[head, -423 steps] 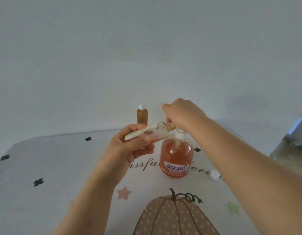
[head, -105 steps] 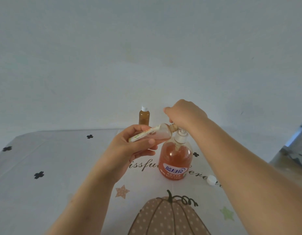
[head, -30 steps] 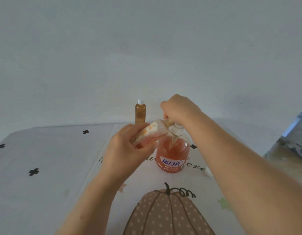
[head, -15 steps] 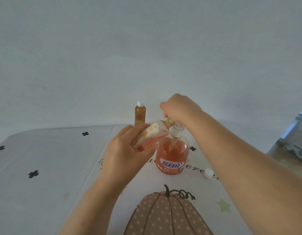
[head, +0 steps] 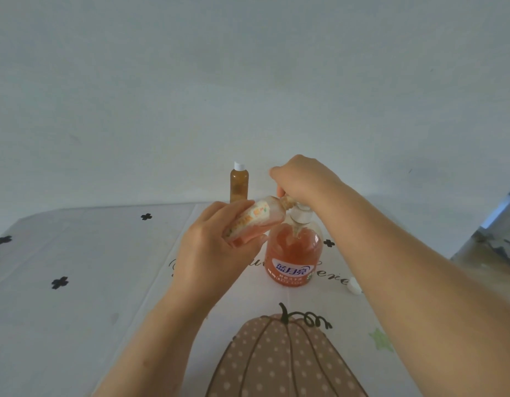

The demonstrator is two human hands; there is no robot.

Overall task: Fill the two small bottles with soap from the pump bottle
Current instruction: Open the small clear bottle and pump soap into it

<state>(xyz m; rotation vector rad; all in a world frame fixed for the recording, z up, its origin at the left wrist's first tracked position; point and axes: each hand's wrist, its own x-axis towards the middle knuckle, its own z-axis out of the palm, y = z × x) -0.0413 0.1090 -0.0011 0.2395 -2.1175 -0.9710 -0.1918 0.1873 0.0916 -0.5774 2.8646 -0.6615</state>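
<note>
The pump bottle (head: 293, 255), round and full of orange soap, stands mid-table. My right hand (head: 301, 179) is closed over its white pump head, which is mostly hidden. My left hand (head: 216, 247) grips a small clear bottle (head: 259, 217) with a colourful label, tilted nearly flat, its open neck against the pump's nozzle. Orange soap lies in its lower side. A second small bottle (head: 239, 183), full of amber soap and capped white, stands upright at the table's far edge.
A small white cap (head: 353, 285) lies on the table to the right of the pump bottle, partly behind my right forearm. The tablecloth (head: 76, 282) is white with black clovers and a pumpkin print. A plain wall rises behind.
My left hand has turned the small bottle since 3.5 s ago, so its label faces up more. More soap shows inside it. My right hand stays on the pump head.
</note>
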